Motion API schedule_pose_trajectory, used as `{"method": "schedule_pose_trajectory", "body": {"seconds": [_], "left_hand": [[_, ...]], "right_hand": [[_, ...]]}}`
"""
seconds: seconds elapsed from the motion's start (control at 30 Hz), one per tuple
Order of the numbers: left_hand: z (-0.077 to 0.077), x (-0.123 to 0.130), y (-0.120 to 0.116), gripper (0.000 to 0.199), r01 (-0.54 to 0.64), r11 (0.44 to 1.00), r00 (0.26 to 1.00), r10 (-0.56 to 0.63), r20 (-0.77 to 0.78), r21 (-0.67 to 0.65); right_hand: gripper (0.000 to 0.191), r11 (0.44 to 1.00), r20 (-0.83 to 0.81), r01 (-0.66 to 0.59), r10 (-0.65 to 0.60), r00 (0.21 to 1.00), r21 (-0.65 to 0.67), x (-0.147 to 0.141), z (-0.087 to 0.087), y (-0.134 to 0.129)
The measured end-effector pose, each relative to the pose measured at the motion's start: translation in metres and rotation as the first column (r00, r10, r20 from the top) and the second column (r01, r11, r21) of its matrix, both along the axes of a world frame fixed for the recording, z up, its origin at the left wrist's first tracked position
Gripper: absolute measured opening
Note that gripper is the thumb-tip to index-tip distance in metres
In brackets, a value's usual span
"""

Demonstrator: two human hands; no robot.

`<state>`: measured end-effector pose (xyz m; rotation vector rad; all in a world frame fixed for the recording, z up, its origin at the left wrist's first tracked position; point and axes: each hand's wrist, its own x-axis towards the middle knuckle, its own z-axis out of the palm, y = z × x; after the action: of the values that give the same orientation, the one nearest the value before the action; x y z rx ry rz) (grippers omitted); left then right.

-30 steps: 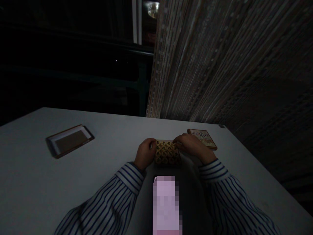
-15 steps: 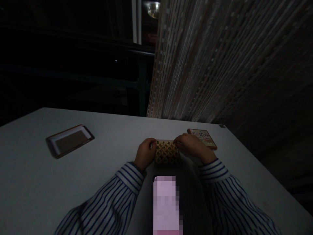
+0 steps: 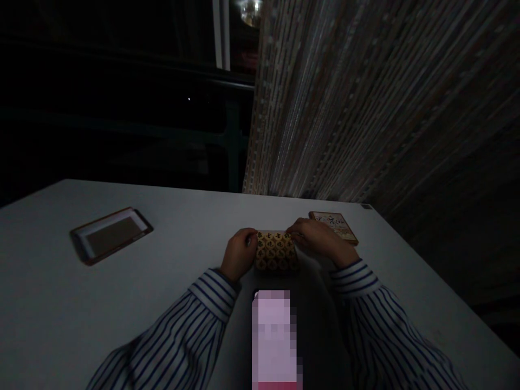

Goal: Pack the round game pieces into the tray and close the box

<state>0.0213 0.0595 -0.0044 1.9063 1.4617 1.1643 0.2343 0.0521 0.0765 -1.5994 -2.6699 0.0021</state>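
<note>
A block of round yellow pieces with dark characters (image 3: 277, 252), set in rows, is between my hands on the white table. My left hand (image 3: 239, 253) is closed at its left edge, thumb and fingers pinched on the upper left corner. At the upper right corner, my right hand (image 3: 319, 238) pinches the block's edge with its fingertips. Both sleeves are striped blue and white. Nearer to me, a phone-like object with a blurred pink screen (image 3: 274, 336) lies below the block.
An open box tray (image 3: 111, 236) rests on the white table (image 3: 170, 216) at the left. A box lid with printed characters (image 3: 339, 225) lies beyond my right hand. A string curtain (image 3: 325, 97) hangs behind the table's far edge.
The view has shifted slightly, so everything sits a little further left. Both hands keep their hold on the block, whose patterned face shows slightly brighter.
</note>
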Motion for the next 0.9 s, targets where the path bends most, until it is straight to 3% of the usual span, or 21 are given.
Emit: {"method": "schedule_pose_trajectory", "body": {"seconds": [0.9], "left_hand": [[-0.0031,-0.0004,0.0008,0.024,0.007,1.0,0.999,-0.007,0.031,-0.001]], "right_hand": [[0.028,1.0,-0.014,0.004,-0.004,1.0,-0.007,0.001,-0.0053,0.0018]]}}
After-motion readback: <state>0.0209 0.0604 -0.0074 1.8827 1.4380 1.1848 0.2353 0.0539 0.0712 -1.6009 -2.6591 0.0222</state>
